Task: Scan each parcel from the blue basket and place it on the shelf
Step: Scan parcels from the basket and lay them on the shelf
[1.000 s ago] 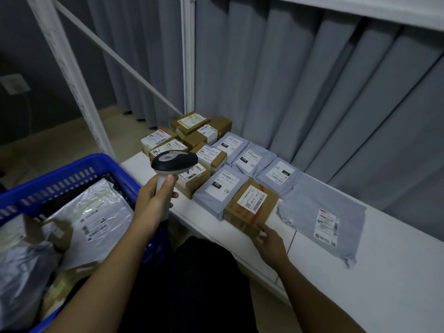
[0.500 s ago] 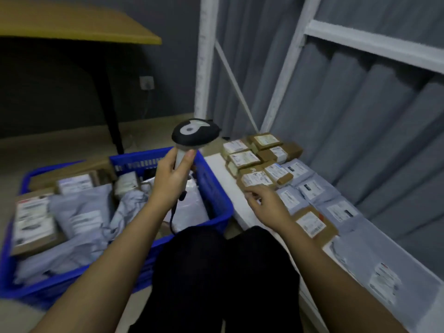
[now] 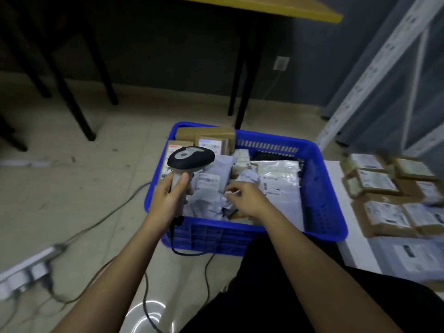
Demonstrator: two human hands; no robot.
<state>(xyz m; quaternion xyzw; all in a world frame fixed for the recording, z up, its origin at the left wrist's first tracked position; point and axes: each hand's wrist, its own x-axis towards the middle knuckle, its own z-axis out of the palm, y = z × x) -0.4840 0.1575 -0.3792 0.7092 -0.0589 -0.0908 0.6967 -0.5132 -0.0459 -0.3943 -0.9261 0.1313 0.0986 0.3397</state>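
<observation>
The blue basket (image 3: 319, 219) stands on the floor in the middle, filled with several grey mailer bags and brown boxes. My left hand (image 3: 169, 199) grips the handle of a black-and-grey barcode scanner (image 3: 191, 157) over the basket's left side. My right hand (image 3: 245, 198) reaches into the basket, its fingers curled on a crumpled grey mailer bag (image 3: 211, 203). A white mailer bag (image 3: 276, 174) lies at the basket's right. On the white shelf (image 3: 336, 174) at the right lie several labelled brown boxes (image 3: 374, 181).
The scanner's black cable (image 3: 189, 253) trails across the tiled floor to a power strip (image 3: 26, 267) at the lower left. A yellow-topped table with black legs (image 3: 242, 75) stands behind the basket. The shelf's white upright (image 3: 374, 68) rises at the right.
My view swung left from the shelf to the basket. My right hand left the boxes on the shelf and went into the basket onto a grey bag. My left hand kept the scanner.
</observation>
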